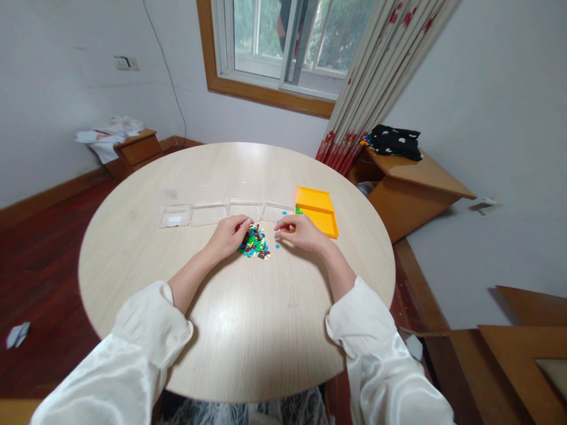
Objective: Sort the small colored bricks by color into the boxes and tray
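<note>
fingers (240,222) curled by colourful pieces (256,241), grip unclear — round pale wooden table (252,330); window (257,41), patterned curtain (370,71) beyond

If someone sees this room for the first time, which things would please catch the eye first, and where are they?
Probably the heap of small multicoloured toy bricks on the round table, with the left hand at its left edge and the right hand to its right. Next, the bright yellow open case, at the right end of a row of clear plastic boxes. Beyond the table, the red-patterned curtain beside the window also stands out.
</note>
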Available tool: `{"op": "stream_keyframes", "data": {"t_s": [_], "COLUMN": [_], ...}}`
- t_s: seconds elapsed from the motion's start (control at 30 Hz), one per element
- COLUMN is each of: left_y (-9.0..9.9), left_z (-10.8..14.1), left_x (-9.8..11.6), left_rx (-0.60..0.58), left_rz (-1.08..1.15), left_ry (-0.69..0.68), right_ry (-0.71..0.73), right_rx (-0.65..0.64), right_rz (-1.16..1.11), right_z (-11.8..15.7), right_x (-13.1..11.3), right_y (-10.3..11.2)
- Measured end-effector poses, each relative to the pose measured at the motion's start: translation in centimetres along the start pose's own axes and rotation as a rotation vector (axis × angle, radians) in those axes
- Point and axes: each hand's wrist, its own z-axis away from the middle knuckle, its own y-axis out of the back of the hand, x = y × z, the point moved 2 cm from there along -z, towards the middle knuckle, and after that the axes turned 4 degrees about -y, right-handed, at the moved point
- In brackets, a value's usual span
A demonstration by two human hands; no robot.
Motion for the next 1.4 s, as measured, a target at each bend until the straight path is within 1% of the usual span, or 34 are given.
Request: {"op": "stream_keyframes", "data": {"t_s": [0.07, 0.13, 0.23, 0.33, 0.4, 0.5, 0.67, 0.77, 0.87, 0.93, 1.0, 1.1, 1.23, 1.4], "left_y": [0.0, 0.0, 0.0, 0.0, -0.1, -0.1, -0.1, -0.1, -0.1, 0.0, 0.0, 0.0, -0.1, 0.0], "left_z": [0.0, 0.0, 0.0, 0.0, 0.0, 0.0, 0.0, 0.0, 0.0, 0.0, 0.0, 0.0, 0.0, 0.0], "left_x": [0.0, 0.0, -0.1, -0.2, -0.2, -0.1, 0.1, 0.1, 0.1, 0.1, 0.1, 0.2, 0.2, 0.2], "left_rx": [0.005, 0.005, 0.003, 0.004, 0.002, -0.009, -0.021, -0.018, -0.014, -0.017, -0.022, -0.026, -0.025, -0.025], "left_rz": [0.002, 0.006, 0.009, 0.009, 0.008, -0.001, -0.018, -0.01, -0.003, 0.001, 0.006, 0.009, 0.003, -0.005], "left_ry": [0.0, 0.002, 0.004, 0.008, 0.013, 0.016, 0.019, 0.019, 0.023, 0.026, 0.027, 0.028, 0.028, 0.03], "right_ry": [-0.045, -0.064, -0.068, -0.065, -0.051, -0.043, -0.088, -0.081, -0.067, -0.063, -0.052, -0.038, -0.07, -0.099], "right_rx": [-0.128, -0.217, -0.287, -0.308, -0.281, -0.206, -0.06, 0.019, 0.07, 0.088, 0.095, 0.09, 0.086, 0.08], "right_rz": [-0.021, -0.003, 0.085, 0.137, 0.134, 0.107, 0.019, -0.071, -0.235, -0.355, -0.42, -0.412, -0.398, -0.445], "right_z": [0.3, 0.4, 0.5, 0.4, 0.4, 0.3, 0.0, -0.3, -0.5, -0.6, -0.7, -0.8, -0.8, -0.9], "right_x": [-0.2, -0.2, 0.0, 0.1, 0.0, -0.2, -0.1, 0.2, 0.5, 0.6, 0.5, 0.4, 0.6, 1.0], "right_y": [0.1, 0.1, 0.1, -0.1, -0.2, -0.3, -0.4, -0.6, -0.7, -0.8, -0.8, -0.7, -0.8, -0.9]}}
